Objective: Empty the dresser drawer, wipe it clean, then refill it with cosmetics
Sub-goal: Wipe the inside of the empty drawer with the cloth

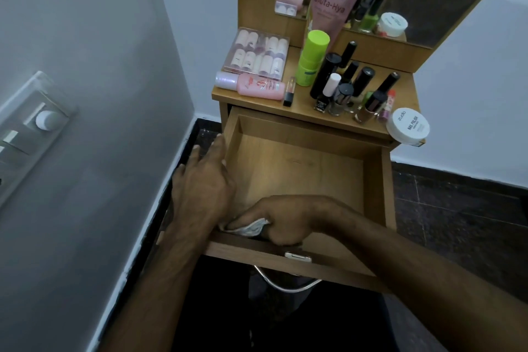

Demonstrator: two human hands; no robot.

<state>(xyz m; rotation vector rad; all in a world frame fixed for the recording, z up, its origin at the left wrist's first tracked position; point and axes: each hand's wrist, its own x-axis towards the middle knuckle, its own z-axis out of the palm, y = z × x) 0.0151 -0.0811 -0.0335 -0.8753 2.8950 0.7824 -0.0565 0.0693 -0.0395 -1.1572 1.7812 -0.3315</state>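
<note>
drawer: we see the drawer (300, 168) pulled out toward us at 6 o'clock of the dresser top (303, 107); its wooden floor is bare, with nothing in it but our hand and the cloth.
long axis: we cannot call one, the drawer looks near square from here; it slides along the 12-to-6 line, its open mouth faces up, and its metal handle (287, 284) hangs at the 6 o'clock front.
cloth: a small white cloth (251, 226) sits in the near-left corner, about 7 o'clock of the drawer floor, bunched under our fingers.
right hand: our right hand (281, 220) has its fingers curled round the cloth and presses it down against the front wall.
left hand: our left hand (204, 177) lies with fingers spread and fairly straight on the left drawer wall at 9 o'clock, steadying it as we judge.
cosmetics: nail polish bottles (354, 88), a green stick (311, 57), a pink bottle (261, 86) and a white jar (408, 126) crowd the dresser top at 12 o'clock.
risk: the white jar overhangs the top's front edge at 2 o'clock; we think a hard wipe could shake the dresser and drop it into the drawer or onto the floor.
risk: leaning on the extended drawer could strain it or tip the upright bottles.
</note>
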